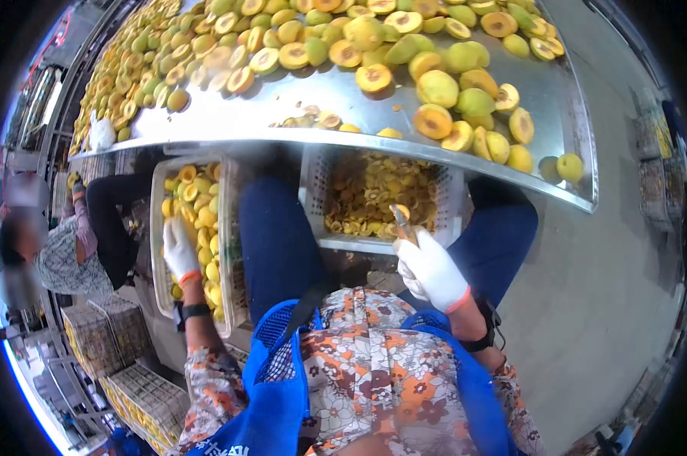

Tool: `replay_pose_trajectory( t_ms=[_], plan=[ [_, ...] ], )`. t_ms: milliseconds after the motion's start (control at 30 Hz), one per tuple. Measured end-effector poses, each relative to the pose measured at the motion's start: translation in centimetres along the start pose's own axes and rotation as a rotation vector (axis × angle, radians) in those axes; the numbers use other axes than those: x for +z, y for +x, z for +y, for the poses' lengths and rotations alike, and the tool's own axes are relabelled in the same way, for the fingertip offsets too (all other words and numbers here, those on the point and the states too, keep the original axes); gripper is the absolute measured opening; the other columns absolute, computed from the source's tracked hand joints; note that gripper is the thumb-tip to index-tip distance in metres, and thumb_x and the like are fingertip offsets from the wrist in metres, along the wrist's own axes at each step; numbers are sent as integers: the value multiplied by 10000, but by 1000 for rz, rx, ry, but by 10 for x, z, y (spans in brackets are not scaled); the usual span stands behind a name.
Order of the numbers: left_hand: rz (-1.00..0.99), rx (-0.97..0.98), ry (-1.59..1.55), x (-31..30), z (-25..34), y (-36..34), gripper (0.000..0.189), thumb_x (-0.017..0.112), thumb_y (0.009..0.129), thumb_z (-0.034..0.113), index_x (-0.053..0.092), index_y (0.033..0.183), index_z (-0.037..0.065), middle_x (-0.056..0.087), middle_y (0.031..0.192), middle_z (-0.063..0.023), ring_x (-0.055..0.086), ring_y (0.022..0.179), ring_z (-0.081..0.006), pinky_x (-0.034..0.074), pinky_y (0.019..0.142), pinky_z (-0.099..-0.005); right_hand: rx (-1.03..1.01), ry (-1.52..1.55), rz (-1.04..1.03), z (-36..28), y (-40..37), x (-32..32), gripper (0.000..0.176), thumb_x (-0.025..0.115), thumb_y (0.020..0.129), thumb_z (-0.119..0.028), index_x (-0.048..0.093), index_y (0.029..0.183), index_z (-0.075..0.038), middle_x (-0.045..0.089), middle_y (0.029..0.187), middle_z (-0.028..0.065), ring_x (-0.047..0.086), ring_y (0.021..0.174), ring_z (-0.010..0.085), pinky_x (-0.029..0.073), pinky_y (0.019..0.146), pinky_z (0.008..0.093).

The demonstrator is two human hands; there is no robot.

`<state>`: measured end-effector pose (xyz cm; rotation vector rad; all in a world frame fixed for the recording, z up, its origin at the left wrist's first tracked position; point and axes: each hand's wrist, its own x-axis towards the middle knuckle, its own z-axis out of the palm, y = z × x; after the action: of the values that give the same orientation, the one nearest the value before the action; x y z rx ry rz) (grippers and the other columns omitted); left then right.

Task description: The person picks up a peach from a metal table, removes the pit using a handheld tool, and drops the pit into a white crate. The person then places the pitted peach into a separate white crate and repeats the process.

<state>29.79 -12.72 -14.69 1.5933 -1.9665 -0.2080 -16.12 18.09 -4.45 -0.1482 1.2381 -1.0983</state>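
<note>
My left hand (179, 247), in a white glove with an orange cuff, is over the left crate (159, 266) of yellow fruit halves; its fingers point down onto the fruit, and whether they grip a piece is hidden. My right hand (432, 272), gloved too, is closed round the handle of a small tool (400, 220). Its metal tip has a bit of orange fruit at it, above the white crate (313, 182) of small fruit pieces between my knees. Ahead, halved yellow-green fruit (374, 77) lies on the metal table (298, 99).
The table's raised front edge (336, 137) runs just beyond both crates. A co-worker (69, 251) sits at the left. Stacked crates of fruit (149, 399) stand at the lower left, and more crates (655, 182) at the far right. A white bag (101, 134) is on the table's left corner.
</note>
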Motion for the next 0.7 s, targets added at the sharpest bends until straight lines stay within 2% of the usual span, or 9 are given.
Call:
replay_pose_trajectory(
  t_ms=[33,67,133,200,300,400,467,600,700],
  plan=[
    [-102,370,706,-17,-61,2,323,538,1021,183,589,1331,105,631,1284,-161,693,1015,-360,558,924,-396,-25,-75,31,5,1,-5,242,605,1018,-298,503,975,-83,518,667,-3,476,475,96,373,421,264],
    [-371,186,729,-34,-52,2,299,540,1026,241,621,1293,134,654,1228,-170,673,1064,-380,553,919,-422,-36,-65,43,12,4,-9,242,605,1018,-298,503,975,-83,518,667,-3,476,475,96,373,421,264],
    [-234,-223,741,-41,26,6,342,595,995,283,623,1311,156,663,1210,-161,653,1103,-385,537,933,-453,-142,-303,84,25,9,-16,293,616,1008,-319,512,958,-49,557,681,34,531,528,115,424,470,302],
    [-17,87,436,-31,87,27,348,661,958,268,653,1286,150,674,1213,-169,641,1138,-366,517,960,-446,-165,-414,113,31,13,-15,338,608,1003,-337,530,977,-9,633,727,141,626,596,255,481,550,392],
    [-12,331,-142,13,231,42,337,729,916,222,693,1231,107,698,1166,-174,660,1094,-320,512,958,-409,-445,-902,161,34,24,-15,423,577,1000,-361,541,1102,47,656,874,332,657,830,512,513,713,529],
    [-401,352,-460,45,372,27,380,733,898,228,673,1242,79,711,1121,-188,664,1071,-334,515,943,-406,-452,-826,290,21,16,1,430,575,995,-346,520,1161,47,658,864,332,664,857,503,516,723,540],
    [-469,789,-520,87,419,32,461,730,877,287,636,1293,112,695,1123,-187,651,1058,-367,511,930,-438,-474,-834,311,17,10,2,441,571,990,-335,497,1196,48,651,865,344,651,886,518,509,731,560],
    [-678,903,-323,132,466,28,467,695,903,227,577,1347,144,670,1089,-165,638,1072,-318,507,944,-395,-494,-869,331,26,6,-4,484,608,988,-340,492,1274,33,656,939,327,657,898,508,527,739,522],
    [-864,792,-307,131,476,34,380,756,842,232,588,1153,90,657,1026,-154,653,974,-318,513,880,-400,-479,-865,327,29,6,-7,487,620,984,-335,494,1266,41,654,939,326,654,884,514,529,717,518]
  ],
)
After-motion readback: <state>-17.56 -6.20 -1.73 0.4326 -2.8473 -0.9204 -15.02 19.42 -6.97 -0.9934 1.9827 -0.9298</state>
